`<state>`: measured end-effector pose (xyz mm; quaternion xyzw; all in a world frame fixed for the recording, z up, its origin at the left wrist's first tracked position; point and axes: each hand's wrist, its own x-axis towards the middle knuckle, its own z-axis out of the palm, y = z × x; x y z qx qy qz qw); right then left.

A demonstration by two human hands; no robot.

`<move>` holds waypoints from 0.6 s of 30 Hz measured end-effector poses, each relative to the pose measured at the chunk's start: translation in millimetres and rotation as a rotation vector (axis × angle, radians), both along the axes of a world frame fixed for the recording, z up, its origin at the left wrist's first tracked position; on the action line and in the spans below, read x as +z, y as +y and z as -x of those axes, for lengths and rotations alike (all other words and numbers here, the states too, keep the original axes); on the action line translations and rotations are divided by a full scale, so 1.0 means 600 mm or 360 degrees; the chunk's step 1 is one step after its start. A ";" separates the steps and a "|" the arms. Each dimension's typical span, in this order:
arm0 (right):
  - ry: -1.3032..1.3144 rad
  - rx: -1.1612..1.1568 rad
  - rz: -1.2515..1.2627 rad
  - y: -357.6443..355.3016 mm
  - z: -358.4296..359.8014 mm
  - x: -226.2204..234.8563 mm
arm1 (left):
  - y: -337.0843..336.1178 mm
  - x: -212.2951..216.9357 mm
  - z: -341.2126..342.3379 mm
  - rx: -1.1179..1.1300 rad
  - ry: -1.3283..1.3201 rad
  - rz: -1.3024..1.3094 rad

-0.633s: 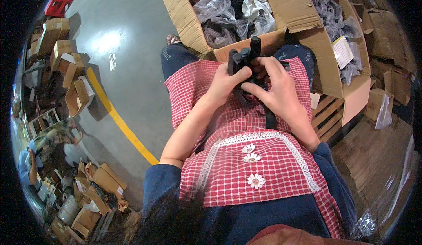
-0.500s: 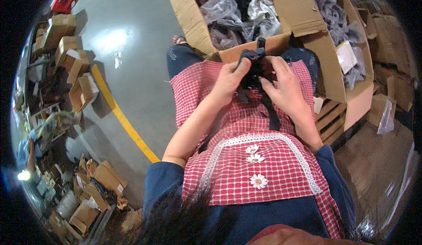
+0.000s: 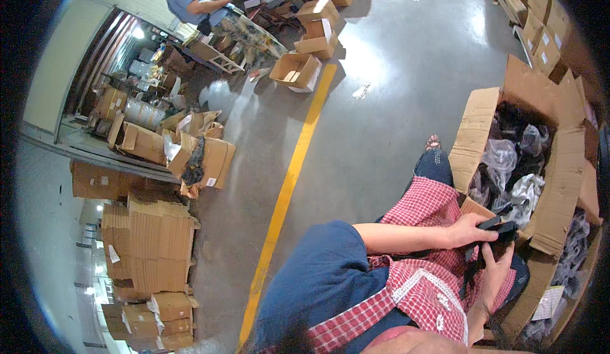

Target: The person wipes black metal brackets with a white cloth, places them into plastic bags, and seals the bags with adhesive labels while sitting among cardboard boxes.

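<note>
Both my hands are at the right side of the view, above my lap. My left hand point(image 3: 467, 230) grips a black item point(image 3: 506, 229) from its near left side, thumb on top. My right hand point(image 3: 496, 264) is closed on the same item from below. It looks like dark gear with straps; its exact kind cannot be made out. Just beyond the hands stands an open carton point(image 3: 475, 139) with its flaps out. Inside lie clear plastic bags point(image 3: 500, 158) and a white bag point(image 3: 526, 193) among black items.
A second open carton point(image 3: 588, 236) with bagged items stands at the right. A yellow line point(image 3: 293, 170) crosses the grey floor. Flattened cardboard point(image 3: 152, 240) is stacked at left, with opened boxes point(image 3: 216, 163) nearby. A person in a blue shirt point(image 3: 194, 5) is at the far left.
The view has swung left, so my hands, lap and the cartons now appear at the lower right. Both hands still hold the black item.
</note>
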<state>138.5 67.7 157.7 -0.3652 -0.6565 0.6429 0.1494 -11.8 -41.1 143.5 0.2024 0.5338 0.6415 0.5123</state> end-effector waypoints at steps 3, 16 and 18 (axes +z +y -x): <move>0.0224 -0.0031 0.0178 0.020 -0.025 -0.002 | 0.000 0.010 -0.025 0.0004 0.0219 -0.0106; 0.0067 0.0123 -0.0195 -0.017 -0.015 0.101 | 0.024 0.034 -0.033 0.0004 0.0429 0.0042; 0.0090 0.0160 -0.0592 -0.002 -0.021 0.035 | 0.016 0.060 -0.040 -0.0066 0.0634 0.0142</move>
